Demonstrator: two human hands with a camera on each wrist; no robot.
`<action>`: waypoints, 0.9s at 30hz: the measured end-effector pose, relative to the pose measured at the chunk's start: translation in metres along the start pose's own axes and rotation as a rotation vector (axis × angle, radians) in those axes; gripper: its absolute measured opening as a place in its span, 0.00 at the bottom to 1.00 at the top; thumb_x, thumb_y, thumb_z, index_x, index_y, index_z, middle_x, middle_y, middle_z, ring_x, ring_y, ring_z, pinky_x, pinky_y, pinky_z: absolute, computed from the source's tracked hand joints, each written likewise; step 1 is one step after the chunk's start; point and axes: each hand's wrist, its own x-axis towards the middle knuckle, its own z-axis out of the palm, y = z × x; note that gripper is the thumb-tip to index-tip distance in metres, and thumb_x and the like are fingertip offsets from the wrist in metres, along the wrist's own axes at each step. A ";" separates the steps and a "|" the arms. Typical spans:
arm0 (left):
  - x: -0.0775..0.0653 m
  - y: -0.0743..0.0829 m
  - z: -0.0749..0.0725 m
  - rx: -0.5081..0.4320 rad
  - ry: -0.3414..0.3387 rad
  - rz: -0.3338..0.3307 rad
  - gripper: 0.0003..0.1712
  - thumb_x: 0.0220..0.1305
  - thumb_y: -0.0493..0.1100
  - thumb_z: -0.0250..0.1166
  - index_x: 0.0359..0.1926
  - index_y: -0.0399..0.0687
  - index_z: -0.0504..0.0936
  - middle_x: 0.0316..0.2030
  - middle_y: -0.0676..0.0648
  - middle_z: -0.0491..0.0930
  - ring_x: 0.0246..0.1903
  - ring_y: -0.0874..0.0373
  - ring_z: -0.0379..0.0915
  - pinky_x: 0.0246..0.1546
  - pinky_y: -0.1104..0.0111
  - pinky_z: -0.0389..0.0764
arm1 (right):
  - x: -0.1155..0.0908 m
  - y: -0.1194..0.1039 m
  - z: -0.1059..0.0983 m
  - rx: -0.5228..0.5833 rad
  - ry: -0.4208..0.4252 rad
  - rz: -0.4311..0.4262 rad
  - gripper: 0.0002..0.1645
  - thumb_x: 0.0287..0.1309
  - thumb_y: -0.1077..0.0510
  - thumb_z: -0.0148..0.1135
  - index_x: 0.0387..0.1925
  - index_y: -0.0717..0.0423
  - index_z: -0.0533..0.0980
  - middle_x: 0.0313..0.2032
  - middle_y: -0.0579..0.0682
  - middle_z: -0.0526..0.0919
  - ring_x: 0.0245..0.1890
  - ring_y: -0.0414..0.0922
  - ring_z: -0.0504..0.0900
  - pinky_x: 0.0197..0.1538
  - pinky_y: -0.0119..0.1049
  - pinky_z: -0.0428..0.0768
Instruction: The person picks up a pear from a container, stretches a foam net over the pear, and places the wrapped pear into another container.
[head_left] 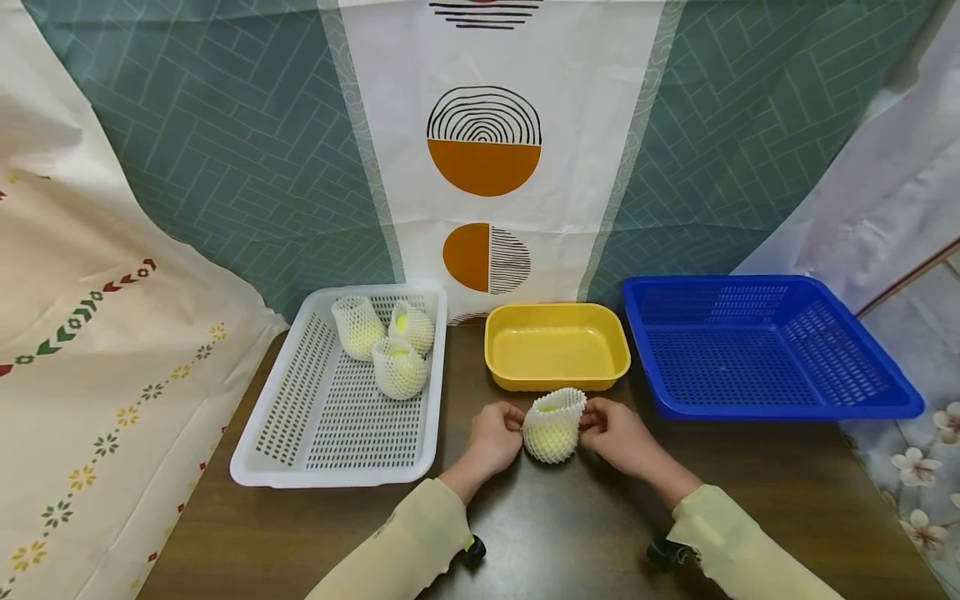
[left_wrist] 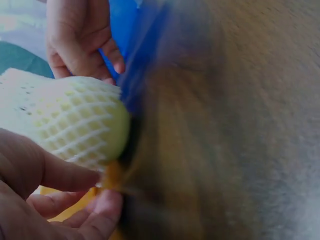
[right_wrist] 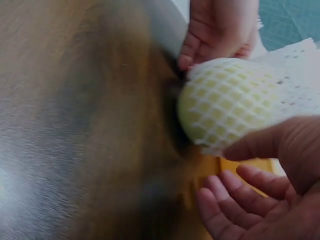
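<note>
A round, pale yellow-green fruit in a white foam net sleeve is between my two hands, its loose sleeve end pointing towards the yellow tub. At its left side my left hand pinches the lower edge of the net between thumb and fingertips, as the left wrist view shows. My right hand is at the other side. In the right wrist view its thumb touches the net's edge while the other fingers stay apart from it, loosely bent.
Behind the fruit stands a yellow tub. On the left, a white basket holds 3 net-sleeved fruits. A blue basket is on the right. All stand on a dark brown table, with a patterned cloth hanging behind.
</note>
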 end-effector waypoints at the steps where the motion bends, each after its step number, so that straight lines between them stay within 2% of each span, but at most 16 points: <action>1: -0.001 0.002 -0.002 0.013 -0.011 0.027 0.19 0.43 0.28 0.59 0.37 0.50 0.83 0.31 0.49 0.82 0.31 0.60 0.75 0.32 0.70 0.74 | 0.000 -0.001 -0.002 0.017 -0.024 -0.012 0.24 0.44 0.65 0.66 0.47 0.59 0.74 0.42 0.54 0.82 0.39 0.47 0.82 0.37 0.35 0.81; 3: -0.002 0.006 -0.006 0.017 -0.047 0.094 0.26 0.39 0.26 0.60 0.44 0.49 0.81 0.38 0.48 0.82 0.37 0.58 0.78 0.38 0.68 0.77 | -0.002 -0.003 -0.007 0.063 -0.082 -0.061 0.34 0.41 0.65 0.70 0.54 0.59 0.70 0.49 0.57 0.79 0.46 0.52 0.81 0.42 0.40 0.82; 5: -0.004 0.012 -0.010 -0.003 -0.106 0.160 0.32 0.37 0.27 0.65 0.50 0.49 0.78 0.43 0.48 0.82 0.41 0.57 0.78 0.41 0.67 0.79 | -0.004 -0.011 -0.010 0.111 -0.135 -0.095 0.39 0.40 0.63 0.73 0.57 0.57 0.67 0.52 0.58 0.76 0.50 0.55 0.79 0.45 0.45 0.82; 8: -0.006 0.019 -0.010 -0.009 -0.180 0.218 0.42 0.30 0.30 0.74 0.54 0.51 0.75 0.43 0.52 0.81 0.41 0.59 0.76 0.42 0.67 0.77 | -0.008 -0.020 -0.008 0.114 -0.159 -0.128 0.41 0.39 0.56 0.76 0.56 0.56 0.67 0.50 0.56 0.77 0.48 0.53 0.79 0.46 0.45 0.81; 11: -0.008 0.022 -0.005 0.011 -0.209 0.214 0.46 0.25 0.35 0.80 0.54 0.55 0.74 0.40 0.55 0.79 0.36 0.60 0.72 0.38 0.68 0.75 | -0.008 -0.021 0.000 0.086 -0.142 -0.111 0.40 0.38 0.49 0.77 0.54 0.53 0.69 0.46 0.51 0.79 0.44 0.46 0.80 0.44 0.41 0.80; 13: -0.008 0.020 -0.002 0.014 -0.207 0.205 0.47 0.25 0.37 0.81 0.54 0.55 0.73 0.39 0.55 0.79 0.36 0.60 0.72 0.37 0.68 0.75 | -0.005 -0.012 0.008 0.078 -0.135 -0.107 0.40 0.37 0.45 0.77 0.53 0.51 0.69 0.45 0.49 0.80 0.42 0.42 0.80 0.43 0.36 0.79; 18: -0.008 0.015 -0.001 -0.013 -0.202 0.223 0.45 0.24 0.38 0.81 0.51 0.55 0.73 0.37 0.55 0.78 0.34 0.60 0.72 0.36 0.70 0.74 | -0.005 -0.011 0.012 0.111 -0.168 -0.107 0.40 0.41 0.45 0.74 0.55 0.53 0.67 0.48 0.51 0.79 0.44 0.44 0.80 0.45 0.36 0.80; 21: -0.008 0.016 -0.009 -0.064 -0.230 0.236 0.43 0.27 0.42 0.81 0.51 0.57 0.73 0.37 0.57 0.78 0.35 0.62 0.73 0.37 0.71 0.75 | -0.006 -0.016 0.006 0.105 -0.170 -0.098 0.39 0.42 0.43 0.73 0.55 0.50 0.67 0.47 0.49 0.79 0.44 0.44 0.79 0.46 0.37 0.79; 23: -0.008 0.020 -0.018 -0.133 -0.261 0.243 0.43 0.29 0.44 0.81 0.52 0.59 0.72 0.39 0.57 0.78 0.36 0.62 0.74 0.38 0.71 0.76 | -0.007 -0.022 0.001 0.125 -0.170 -0.106 0.37 0.44 0.43 0.72 0.55 0.47 0.68 0.46 0.48 0.80 0.42 0.44 0.80 0.45 0.37 0.80; 27: -0.009 0.037 -0.040 -0.296 -0.317 0.256 0.43 0.33 0.44 0.80 0.54 0.62 0.72 0.41 0.55 0.80 0.38 0.58 0.78 0.39 0.66 0.80 | -0.005 -0.037 -0.013 0.279 -0.194 -0.135 0.36 0.51 0.48 0.68 0.61 0.42 0.64 0.52 0.49 0.77 0.45 0.47 0.81 0.45 0.38 0.81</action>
